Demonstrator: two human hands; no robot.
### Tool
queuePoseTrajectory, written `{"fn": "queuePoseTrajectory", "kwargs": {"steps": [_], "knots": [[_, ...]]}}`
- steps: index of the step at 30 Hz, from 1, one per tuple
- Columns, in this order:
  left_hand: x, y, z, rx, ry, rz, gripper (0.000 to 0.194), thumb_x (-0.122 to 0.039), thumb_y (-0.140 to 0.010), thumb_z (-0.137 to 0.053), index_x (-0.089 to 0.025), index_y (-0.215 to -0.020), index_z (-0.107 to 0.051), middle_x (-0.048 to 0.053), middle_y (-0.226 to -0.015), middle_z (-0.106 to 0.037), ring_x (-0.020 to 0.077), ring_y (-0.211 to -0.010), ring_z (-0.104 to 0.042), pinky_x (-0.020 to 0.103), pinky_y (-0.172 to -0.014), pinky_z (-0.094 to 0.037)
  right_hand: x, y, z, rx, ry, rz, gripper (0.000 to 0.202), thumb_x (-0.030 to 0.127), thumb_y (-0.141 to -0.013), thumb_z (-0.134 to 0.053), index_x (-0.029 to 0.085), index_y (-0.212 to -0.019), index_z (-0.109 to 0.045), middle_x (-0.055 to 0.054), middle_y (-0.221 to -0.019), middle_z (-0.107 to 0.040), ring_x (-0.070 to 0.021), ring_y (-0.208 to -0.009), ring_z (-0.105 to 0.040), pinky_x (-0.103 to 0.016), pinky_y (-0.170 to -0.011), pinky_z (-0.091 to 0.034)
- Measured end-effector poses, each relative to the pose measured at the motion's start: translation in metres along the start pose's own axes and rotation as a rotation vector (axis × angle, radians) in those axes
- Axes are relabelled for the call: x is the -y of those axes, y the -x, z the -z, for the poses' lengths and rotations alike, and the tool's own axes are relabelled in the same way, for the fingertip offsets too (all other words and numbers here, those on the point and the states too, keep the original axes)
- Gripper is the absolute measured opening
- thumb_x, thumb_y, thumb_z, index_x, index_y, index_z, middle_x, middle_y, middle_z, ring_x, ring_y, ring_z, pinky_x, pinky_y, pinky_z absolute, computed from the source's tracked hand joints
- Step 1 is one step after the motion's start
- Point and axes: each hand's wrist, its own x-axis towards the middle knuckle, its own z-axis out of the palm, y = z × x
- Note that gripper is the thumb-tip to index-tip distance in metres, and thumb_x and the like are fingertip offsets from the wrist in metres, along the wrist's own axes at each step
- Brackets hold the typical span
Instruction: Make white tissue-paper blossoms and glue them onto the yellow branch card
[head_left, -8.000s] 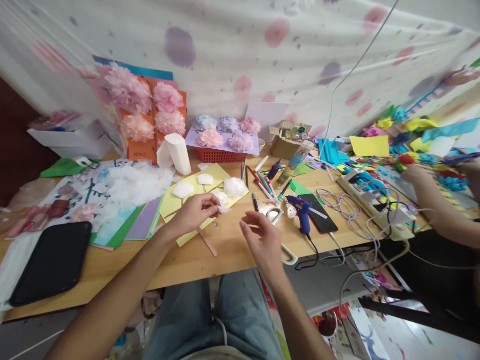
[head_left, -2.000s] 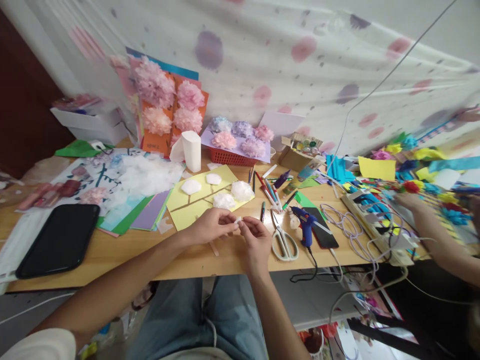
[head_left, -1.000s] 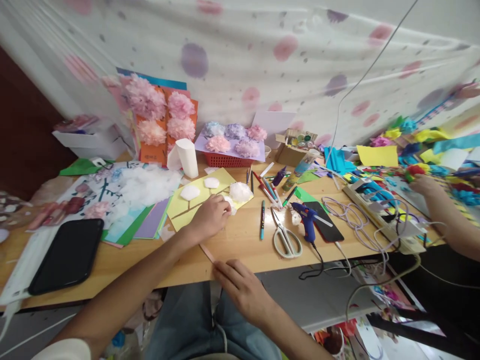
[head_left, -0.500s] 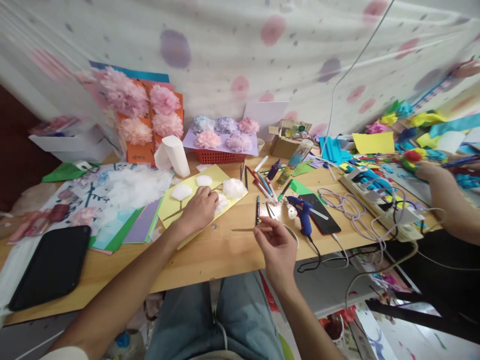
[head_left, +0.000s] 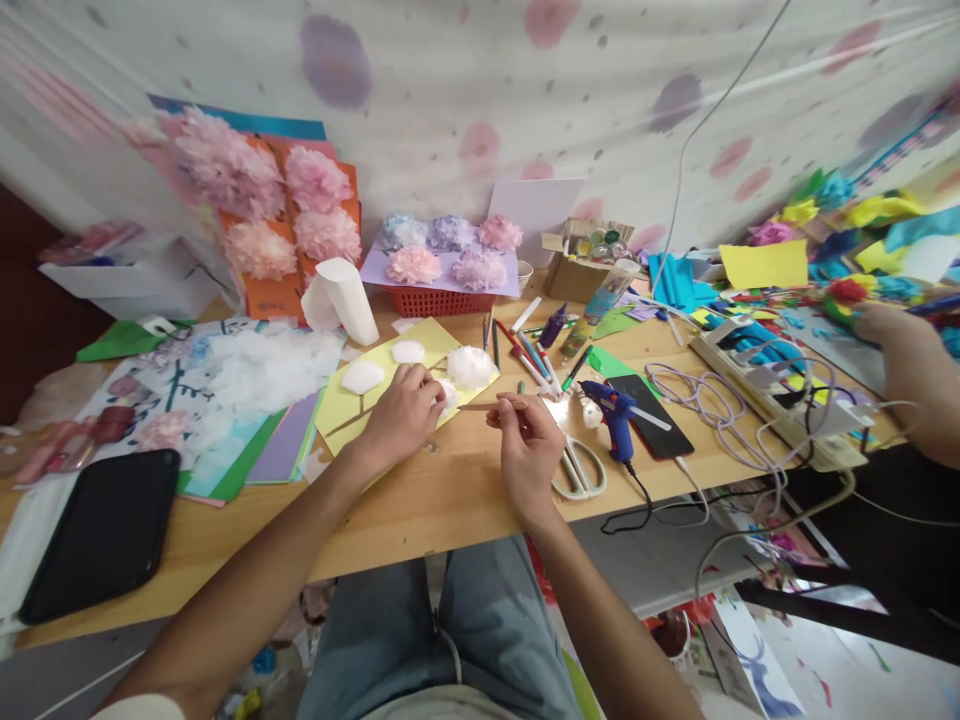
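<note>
Right hand pinches a thin wooden craft stick between thumb and fingers, roughly level above the desk, tip near the smaller cotton puff. Left hand sits over the yellow card, fingers bent and close together beside that puff; can't tell if they grip anything. Scissors lie just right of the right hand, blades partly hidden.

Card status: two spots carry cotton, the larger puff at the right corner. Two flat white shapes look bare. Call it half covered, those two probably left.

Blue glue gun on the right. Loose cotton pile left of the card. Tissue flowers behind, over a red basket.
</note>
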Motion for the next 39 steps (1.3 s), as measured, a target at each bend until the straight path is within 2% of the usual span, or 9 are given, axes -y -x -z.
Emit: {"fn": "queuePoseTrajectory", "kwargs": {"steps": [3,7,18,23,25,30,39], "knots": [[-0.005,-0.004,-0.001,0.024,-0.077,-0.061,0.021,-0.019,-0.095,-0.050,-0.016,-0.086,-0.069,0.013,-0.098,-0.057,0.0293,-0.102,-0.048,0.045,-0.091,-0.047,0.002,0.003,0.002,-0.066,0.064,0.133,0.020,0.030,-0.098,-0.058,0.021,-0.084,-0.068,-0.002,-0.078,-0.067,-0.0142,-0.066,-0.063,-0.029,-0.061,-0.056],[-0.009,-0.007,-0.001,0.047,-0.172,-0.093,0.024,-0.017,-0.095,-0.049,-0.015,-0.086,-0.071,0.016,-0.103,-0.056,0.0305,-0.100,-0.045,0.045,-0.086,-0.046,0.007,0.006,0.004,-0.017,0.102,0.226,0.018,0.024,-0.098,-0.057,0.022,-0.084,-0.067,-0.003,-0.081,-0.068,-0.0147,-0.069,-0.064,-0.028,-0.060,-0.056],[-0.006,-0.006,-0.004,0.006,-0.209,-0.068,0.027,-0.022,-0.096,-0.049,-0.016,-0.084,-0.072,0.017,-0.104,-0.053,0.0321,-0.100,-0.042,0.047,-0.084,-0.045,0.003,0.006,-0.002,0.065,0.098,0.201,0.019,0.025,-0.098,-0.056,0.020,-0.085,-0.069,-0.005,-0.085,-0.068,-0.0143,-0.072,-0.066,-0.026,-0.058,-0.058],[-0.008,-0.007,-0.002,0.012,-0.208,-0.067,0.025,-0.020,-0.093,-0.051,-0.015,-0.081,-0.073,0.017,-0.105,-0.053,0.0329,-0.101,-0.042,0.047,-0.084,-0.045,0.002,0.009,-0.002,-0.008,0.127,0.291,0.016,0.022,-0.097,-0.056,0.022,-0.086,-0.068,-0.005,-0.083,-0.068,-0.0157,-0.073,-0.066,-0.029,-0.062,-0.059],[-0.008,-0.007,-0.002,0.006,-0.205,-0.070,0.026,-0.020,-0.093,-0.051,-0.015,-0.081,-0.073,0.017,-0.104,-0.053,0.0331,-0.101,-0.042,0.047,-0.084,-0.045,0.003,0.010,-0.003,0.003,0.121,0.309,0.015,0.020,-0.096,-0.056,0.022,-0.088,-0.069,-0.005,-0.083,-0.068,-0.0159,-0.074,-0.066,-0.029,-0.062,-0.060],[-0.010,-0.007,0.000,0.014,-0.206,-0.072,0.027,-0.021,-0.093,-0.051,-0.015,-0.080,-0.074,0.018,-0.103,-0.054,0.0338,-0.101,-0.042,0.049,-0.083,-0.044,-0.002,0.010,-0.007,0.063,0.121,0.241,0.016,0.023,-0.097,-0.055,0.022,-0.093,-0.071,-0.006,-0.089,-0.069,-0.0164,-0.078,-0.068,-0.030,-0.066,-0.062],[-0.006,-0.004,-0.002,0.003,-0.182,-0.061,0.025,-0.021,-0.093,-0.052,-0.015,-0.082,-0.074,0.018,-0.104,-0.055,0.0338,-0.102,-0.042,0.048,-0.084,-0.044,-0.003,0.008,-0.007,0.060,0.095,0.191,0.017,0.024,-0.098,-0.055,0.021,-0.088,-0.069,-0.005,-0.087,-0.068,-0.0141,-0.073,-0.067,-0.026,-0.061,-0.060]]}}
